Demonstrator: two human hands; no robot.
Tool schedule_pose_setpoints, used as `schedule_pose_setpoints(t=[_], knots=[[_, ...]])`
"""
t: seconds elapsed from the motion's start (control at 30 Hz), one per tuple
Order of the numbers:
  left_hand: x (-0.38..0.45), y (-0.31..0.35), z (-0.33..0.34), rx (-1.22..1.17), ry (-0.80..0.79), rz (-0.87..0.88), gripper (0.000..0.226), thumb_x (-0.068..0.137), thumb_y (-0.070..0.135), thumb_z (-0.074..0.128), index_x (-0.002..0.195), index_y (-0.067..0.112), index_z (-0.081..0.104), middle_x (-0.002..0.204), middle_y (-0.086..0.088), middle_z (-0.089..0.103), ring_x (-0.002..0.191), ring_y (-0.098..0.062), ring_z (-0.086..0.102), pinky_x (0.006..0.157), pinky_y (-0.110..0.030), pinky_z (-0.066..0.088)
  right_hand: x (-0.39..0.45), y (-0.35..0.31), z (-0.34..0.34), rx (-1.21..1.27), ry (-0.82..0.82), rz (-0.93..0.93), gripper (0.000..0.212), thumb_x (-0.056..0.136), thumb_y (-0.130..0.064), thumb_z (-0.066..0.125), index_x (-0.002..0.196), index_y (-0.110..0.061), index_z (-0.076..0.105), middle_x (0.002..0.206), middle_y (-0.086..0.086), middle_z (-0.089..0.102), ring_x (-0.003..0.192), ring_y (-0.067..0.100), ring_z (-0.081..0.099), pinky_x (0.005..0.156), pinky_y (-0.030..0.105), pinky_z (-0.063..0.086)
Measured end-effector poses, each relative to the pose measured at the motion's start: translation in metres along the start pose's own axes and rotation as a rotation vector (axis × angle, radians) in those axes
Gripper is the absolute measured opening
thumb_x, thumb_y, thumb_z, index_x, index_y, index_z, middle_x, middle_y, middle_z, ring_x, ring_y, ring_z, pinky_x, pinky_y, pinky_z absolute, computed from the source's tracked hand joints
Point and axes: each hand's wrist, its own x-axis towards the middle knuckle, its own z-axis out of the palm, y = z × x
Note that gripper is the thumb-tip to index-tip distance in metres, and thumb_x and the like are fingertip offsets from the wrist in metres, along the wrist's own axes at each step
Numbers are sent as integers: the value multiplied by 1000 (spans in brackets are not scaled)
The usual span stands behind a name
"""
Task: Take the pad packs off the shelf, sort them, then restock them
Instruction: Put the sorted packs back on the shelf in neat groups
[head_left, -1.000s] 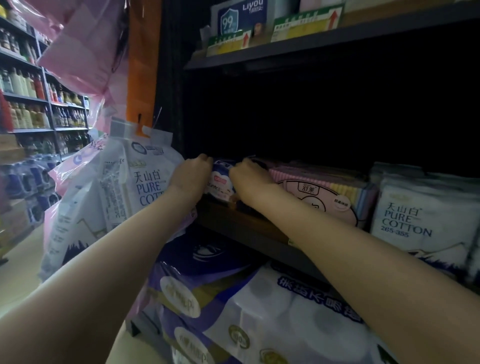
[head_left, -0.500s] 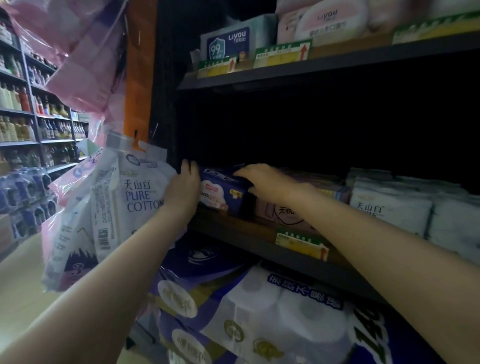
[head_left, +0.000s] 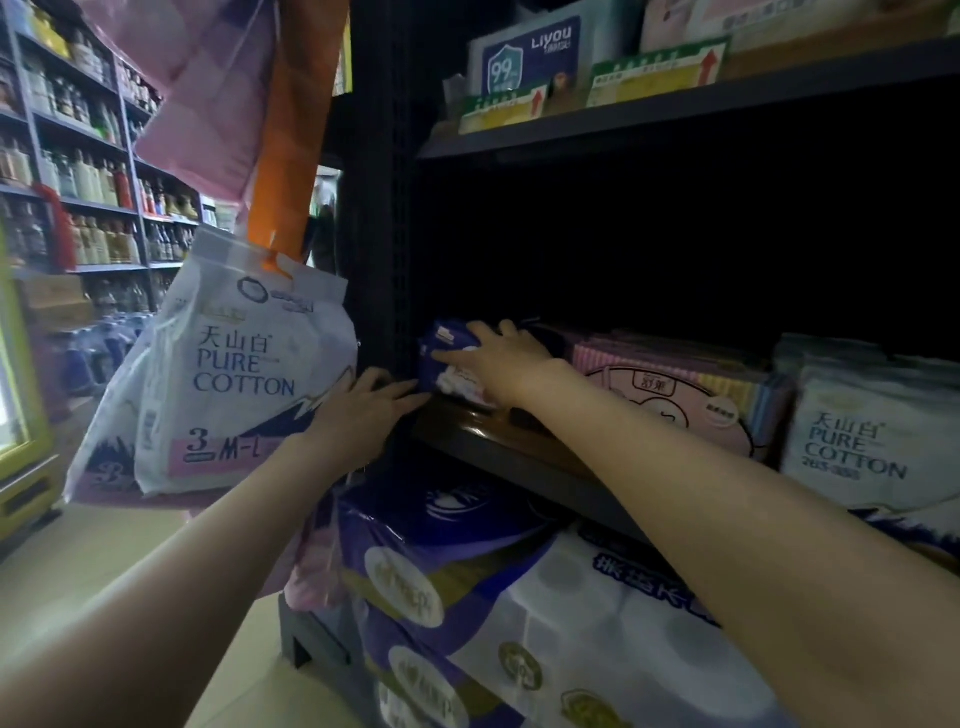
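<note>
Hands meet at the left end of a dark store shelf (head_left: 524, 457), where a small blue pad pack (head_left: 448, 358) lies at the front edge beside the upright post. The right hand (head_left: 506, 364) lies over the pack's top and front, fingers spread and bent down across its face, thumb stretched along the printed side, grasping it. The left hand (head_left: 363, 410) reaches in lower down, fingers straight and released, their tips touching the shelf edge just below the pack's near corner. The pack's long axis appears to run back into the shelf, its short printed end facing outward and to the left; motion blur hides the lettering. Just right of it on the same shelf stands a pink striped pad pack (head_left: 670, 395), and beyond that a white Pure Cotton pack (head_left: 862, 431). A larger white Pure Cotton bag (head_left: 234, 379) hangs from the shelf end to the left. Purple-and-white tissue roll bundles (head_left: 519, 623) are stacked below the shelf.
</note>
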Motion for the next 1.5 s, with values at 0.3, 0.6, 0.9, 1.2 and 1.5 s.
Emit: schedule_pose_setpoints(t=[0.3,0.6,0.9,1.2,1.5], knots=[[19,6,-2,-337,-95,1,66,95,11,45,150,23,11,158,-2,10,135,-26,21,107,-33,26,23,-18,10,209,110,139,62,86,-25,63,137,-35,29,145,14,16,123,43,32,95,46,37],[35,5,-9,-537,-92,-18,59,91,10,51,145,20,31,146,-4,37,128,-27,33,105,-36,32,29,-1,20,295,193,127,62,88,-28,60,140,-35,27,148,12,13,129,40,25,105,49,26],[37,3,-13,-491,-62,-39,49,87,2,49,134,15,40,137,-6,40,121,-26,34,95,-33,35,29,-3,24,276,268,122,47,92,-27,52,135,-32,35,145,13,20,129,36,25,106,47,22],[39,1,-3,-501,2,-24,46,88,3,47,133,10,41,133,-9,42,120,-26,35,94,-31,35,55,-12,16,62,132,-57,56,92,-24,56,142,-28,31,153,14,8,136,36,18,106,44,27],[24,9,-13,-806,266,-92,65,88,-3,51,145,6,23,149,-12,27,134,-25,33,108,-24,25,33,14,2,389,-111,-138,89,89,-15,61,148,-41,0,151,6,20,127,28,38,99,41,46]])
